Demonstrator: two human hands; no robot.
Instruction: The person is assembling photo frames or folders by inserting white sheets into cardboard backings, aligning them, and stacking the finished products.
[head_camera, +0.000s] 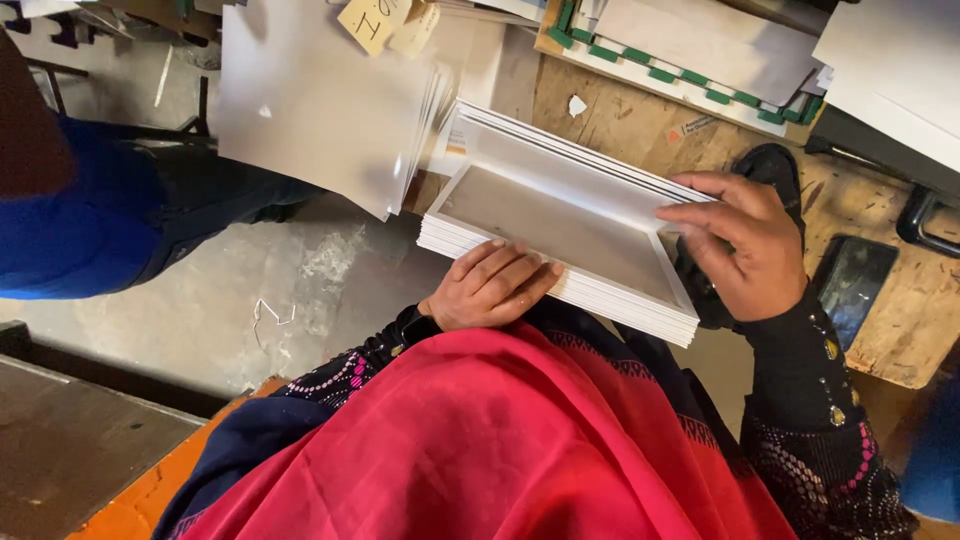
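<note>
Worn wooden desk (620, 120) carries a stack of white framed cards (560, 225) at its near edge. Left hand (490, 285) lies flat, fingers together, on the near side; right hand (745, 245) spreads over the right corner. Squaring seems underway; next calls for even pressure.

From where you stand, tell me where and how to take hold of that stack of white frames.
Grip the stack at its two short ends, one hand per end, fingers under the bottom frame and thumbs on top. It is wide, flat and many layers deep, so a one-sided grip would probably let the layers slide. The left hand already rests on the near long edge; the right hand is at the right end.
</note>
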